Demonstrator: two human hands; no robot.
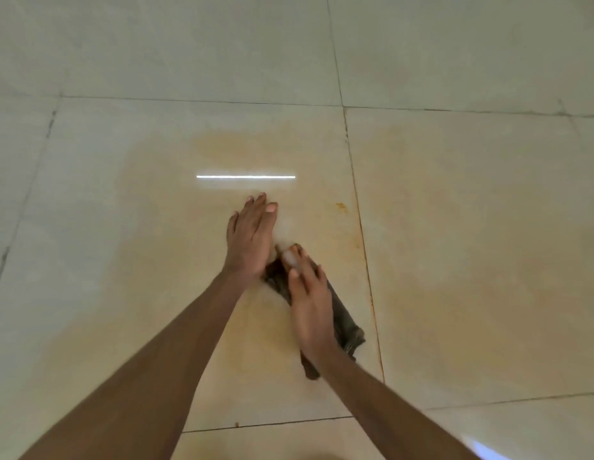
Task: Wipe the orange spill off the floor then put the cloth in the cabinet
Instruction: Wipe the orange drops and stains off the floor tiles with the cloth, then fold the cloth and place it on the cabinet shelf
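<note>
A dark brown-grey cloth (pixel 343 322) lies bunched on the pale floor tile. My right hand (pixel 310 300) presses flat on top of it, fingers spread and slightly blurred. My left hand (pixel 250 235) rests flat on the bare tile just left of and beyond the cloth, fingers together, holding nothing. A thin orange film (pixel 222 151) smears the tile around and beyond both hands. A stronger orange line (pixel 363 247) runs along the grout joint to the right, with a small orange speck (pixel 341 206) near it. No cabinet is in view.
Glossy beige floor tiles (pixel 471 227) with dark grout lines fill the view. A bright strip of reflected light (pixel 245 176) lies just beyond my left hand. A faint orange tint also spreads over the right tile.
</note>
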